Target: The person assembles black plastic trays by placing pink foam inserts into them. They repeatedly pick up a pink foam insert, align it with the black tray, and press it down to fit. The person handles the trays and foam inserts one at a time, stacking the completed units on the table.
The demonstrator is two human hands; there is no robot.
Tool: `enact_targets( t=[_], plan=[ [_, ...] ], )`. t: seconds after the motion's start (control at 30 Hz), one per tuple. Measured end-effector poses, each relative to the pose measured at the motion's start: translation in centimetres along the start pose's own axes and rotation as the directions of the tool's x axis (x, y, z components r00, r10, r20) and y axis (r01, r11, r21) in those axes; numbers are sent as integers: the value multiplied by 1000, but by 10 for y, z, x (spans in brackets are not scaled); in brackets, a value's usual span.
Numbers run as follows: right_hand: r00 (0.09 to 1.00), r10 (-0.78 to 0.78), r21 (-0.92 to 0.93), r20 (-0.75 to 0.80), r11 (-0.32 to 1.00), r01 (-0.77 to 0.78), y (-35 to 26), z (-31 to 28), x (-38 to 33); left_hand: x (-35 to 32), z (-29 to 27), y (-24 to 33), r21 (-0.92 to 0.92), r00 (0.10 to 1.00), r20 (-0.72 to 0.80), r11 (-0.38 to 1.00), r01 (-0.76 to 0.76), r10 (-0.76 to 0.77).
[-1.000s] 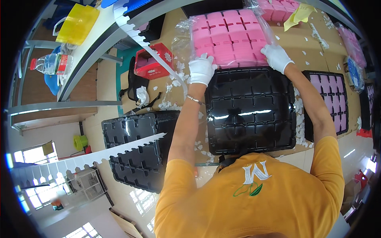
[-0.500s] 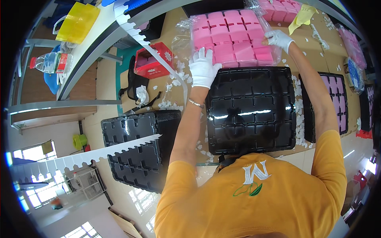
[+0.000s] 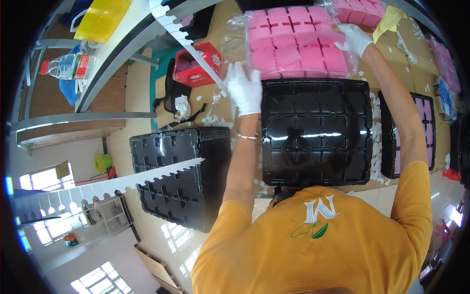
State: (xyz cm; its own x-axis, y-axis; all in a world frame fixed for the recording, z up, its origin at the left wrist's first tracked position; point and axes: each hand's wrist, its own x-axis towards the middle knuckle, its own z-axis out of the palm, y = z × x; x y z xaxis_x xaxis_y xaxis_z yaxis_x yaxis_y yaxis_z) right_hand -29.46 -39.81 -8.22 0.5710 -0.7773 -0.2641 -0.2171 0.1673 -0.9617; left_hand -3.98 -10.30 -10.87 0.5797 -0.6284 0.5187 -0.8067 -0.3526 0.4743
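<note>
A block of pink foam pieces (image 3: 298,41) lies in clear plastic film beyond a black molded plastic tray (image 3: 316,132). My left hand (image 3: 244,90), in a white glove, is at the left side of the film, near the tray's far left corner. Its fingers are spread and slightly blurred, with nothing seen in them. My right hand (image 3: 356,39), gloved too, reaches to the right edge of the pink block. Its thumb and fingers are apart at the film. Whether they touch the film or the foam, I cannot tell.
A stack of black trays (image 3: 171,176) stands at left, a red box (image 3: 198,64) beyond it. Another tray holding pink-purple pieces (image 3: 423,122) lies at right. White scraps (image 3: 376,142) litter the table. A metal shelf frame (image 3: 117,63) runs along the left.
My left hand has come off the pink block's left edge and moved left. My right hand has shifted slightly up along the right edge, its fingers opening. The whole view has shifted a little.
</note>
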Motion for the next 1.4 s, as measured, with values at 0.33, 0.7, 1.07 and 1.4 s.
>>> enact_targets(
  t=[0.33,0.7,1.07,1.4],
  plan=[
    [852,-458,-800,253,397,450,-16,-3,16,23,35,33,323,965,99,910,-260,241],
    [893,-446,-467,-54,802,373,6,8,-132,-1,-26,31,222,860,-66,848,-482,506],
    [783,-618,-438,-65,723,535,49,27,-225,-7,-21,64,-198,995,4,975,-100,103],
    [624,-781,-663,14,460,591,48,33,-255,71,-38,78,-587,697,707,450,673,-120]
  ],
)
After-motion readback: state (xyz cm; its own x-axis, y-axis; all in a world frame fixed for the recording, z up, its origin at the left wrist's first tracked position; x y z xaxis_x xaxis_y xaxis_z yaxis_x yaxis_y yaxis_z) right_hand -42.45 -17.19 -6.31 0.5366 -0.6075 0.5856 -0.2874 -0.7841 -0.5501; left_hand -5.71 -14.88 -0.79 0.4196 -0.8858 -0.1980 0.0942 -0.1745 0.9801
